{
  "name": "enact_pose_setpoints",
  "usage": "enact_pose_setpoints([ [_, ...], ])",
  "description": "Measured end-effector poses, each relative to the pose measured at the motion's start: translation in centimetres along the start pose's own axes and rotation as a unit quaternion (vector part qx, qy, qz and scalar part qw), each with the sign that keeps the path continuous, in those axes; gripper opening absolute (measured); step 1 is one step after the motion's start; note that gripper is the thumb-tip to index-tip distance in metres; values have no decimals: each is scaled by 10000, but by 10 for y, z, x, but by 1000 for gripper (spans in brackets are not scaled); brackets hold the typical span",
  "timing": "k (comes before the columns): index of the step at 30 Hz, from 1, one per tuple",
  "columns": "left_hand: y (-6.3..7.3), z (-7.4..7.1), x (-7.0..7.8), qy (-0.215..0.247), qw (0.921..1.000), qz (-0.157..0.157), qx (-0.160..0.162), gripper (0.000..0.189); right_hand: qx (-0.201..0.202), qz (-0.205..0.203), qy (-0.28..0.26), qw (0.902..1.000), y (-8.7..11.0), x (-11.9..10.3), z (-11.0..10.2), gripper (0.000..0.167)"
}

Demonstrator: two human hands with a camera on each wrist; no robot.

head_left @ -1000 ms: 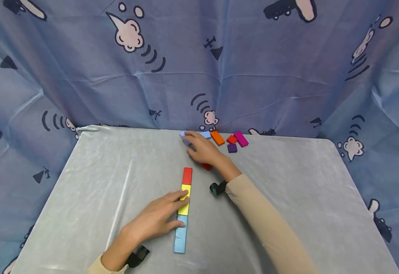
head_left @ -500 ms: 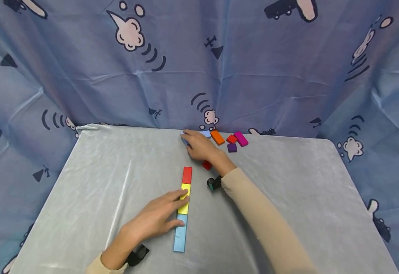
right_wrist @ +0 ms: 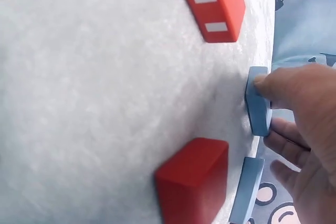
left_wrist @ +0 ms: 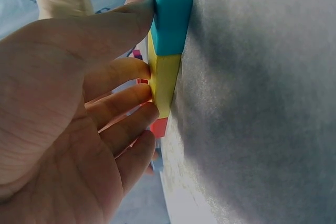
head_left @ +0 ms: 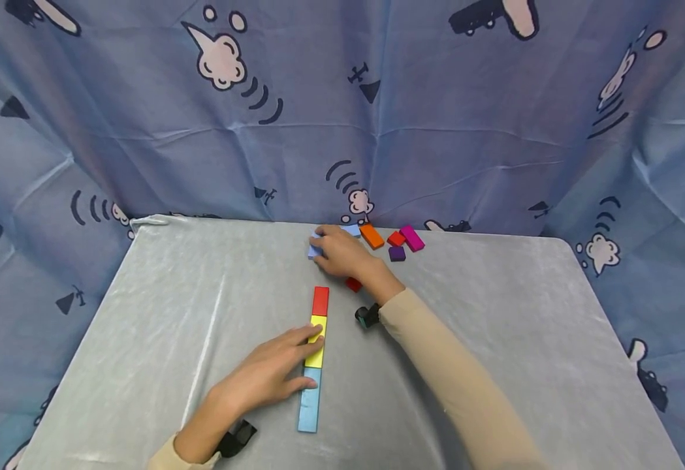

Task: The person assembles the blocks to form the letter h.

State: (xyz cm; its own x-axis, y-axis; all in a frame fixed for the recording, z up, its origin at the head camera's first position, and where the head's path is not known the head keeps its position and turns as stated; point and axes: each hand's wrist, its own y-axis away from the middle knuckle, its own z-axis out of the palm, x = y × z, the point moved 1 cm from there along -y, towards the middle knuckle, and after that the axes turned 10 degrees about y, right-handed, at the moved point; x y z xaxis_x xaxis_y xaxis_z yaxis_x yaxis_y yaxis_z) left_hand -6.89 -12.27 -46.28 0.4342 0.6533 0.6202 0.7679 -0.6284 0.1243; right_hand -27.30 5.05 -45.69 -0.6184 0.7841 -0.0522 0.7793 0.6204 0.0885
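A straight row runs toward me: a red block [head_left: 320,301], a yellow block [head_left: 315,359] and a light-blue block [head_left: 309,411] end to end. My left hand [head_left: 268,371] lies against the row from the left, fingers extended over the yellow block and thumb on the light-blue one. In the left wrist view the fingertips [left_wrist: 143,92] touch the yellow block's upper face. At the far edge my right hand [head_left: 347,253] pinches another pale blue block [right_wrist: 255,109], thumb on its near face and fingers behind; the hand partly covers it in the head view.
Beneath my right wrist lies a dark red block [head_left: 354,284]. Along the back edge sit a second pale blue block [head_left: 351,230], an orange block [head_left: 371,236], a small red block [head_left: 396,239], a magenta block [head_left: 412,238] and a purple block [head_left: 397,253]. A patterned curtain [head_left: 295,163] hangs behind the table.
The pale blue block at my right hand has turned and shifted slightly toward me, showing more beside the thumb. My left hand and the row have stayed put.
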Motion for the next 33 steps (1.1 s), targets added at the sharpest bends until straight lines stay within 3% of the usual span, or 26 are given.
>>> enact_pose_setpoints([
  [11,-2,0,1,4,10000,3,-36,72,115,101,-575,9982,18,4,3,51],
  [22,-1,1,1,47,10000,26,3,72,32,-203,-937,9954,42,1,5,49],
  [33,-1,1,2,69,10000,16,19,72,78,-226,-1148,9931,56,-2,8,47],
])
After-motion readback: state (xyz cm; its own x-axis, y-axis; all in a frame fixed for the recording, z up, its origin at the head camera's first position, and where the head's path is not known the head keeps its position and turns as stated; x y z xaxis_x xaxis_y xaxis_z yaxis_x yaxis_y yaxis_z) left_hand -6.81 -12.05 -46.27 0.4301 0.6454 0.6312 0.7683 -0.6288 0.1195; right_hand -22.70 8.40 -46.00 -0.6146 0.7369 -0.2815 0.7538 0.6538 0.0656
